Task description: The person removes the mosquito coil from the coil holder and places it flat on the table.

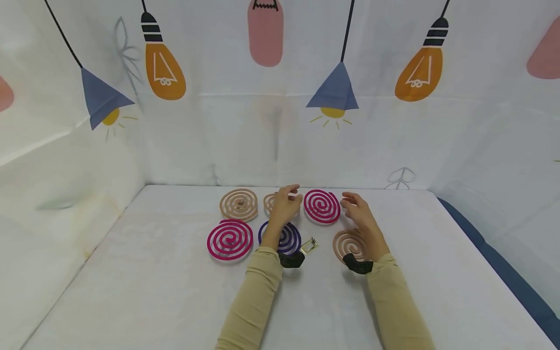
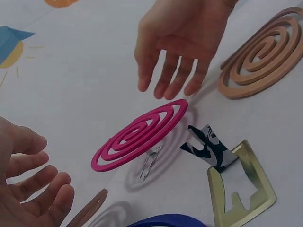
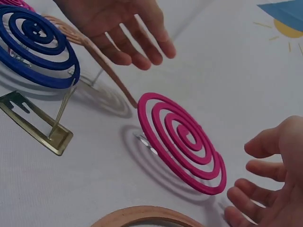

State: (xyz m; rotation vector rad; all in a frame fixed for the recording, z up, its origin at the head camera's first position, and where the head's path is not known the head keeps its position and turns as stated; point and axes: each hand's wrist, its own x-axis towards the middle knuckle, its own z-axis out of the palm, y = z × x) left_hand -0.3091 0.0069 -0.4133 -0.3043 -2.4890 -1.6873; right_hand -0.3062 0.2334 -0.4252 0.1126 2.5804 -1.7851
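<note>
Head view: a bright pink flat spiral coil (image 1: 321,205) sits toward the far edge of the white-covered table (image 1: 140,272), between the left hand (image 1: 285,208) and the right hand (image 1: 359,214); windings evenly spaced, outline nearly round. Both hands have fingers relaxed and parted, gripping nothing. The left hand partly hides a small tan spiral coil (image 1: 268,202); its wrist overlaps a dark blue spiral coil (image 1: 291,239). The right wrist lies over a tan-brown spiral coil (image 1: 345,244). Left wrist view: the pink coil appears tilted, raised on a thin silvery metal stand (image 2: 147,166), its ringed shadow on the table. Right-hand fingers reach down toward its rim; contact cannot be told. A gold-coloured metal frame (image 2: 260,177) lies nearby, with a reflective tab rising from one end. Right wrist view: pink windings are smooth, matte and unbroken; right-hand fingers, slightly bent, are just beside the rim, left-hand fingers spread beyond.
</note>
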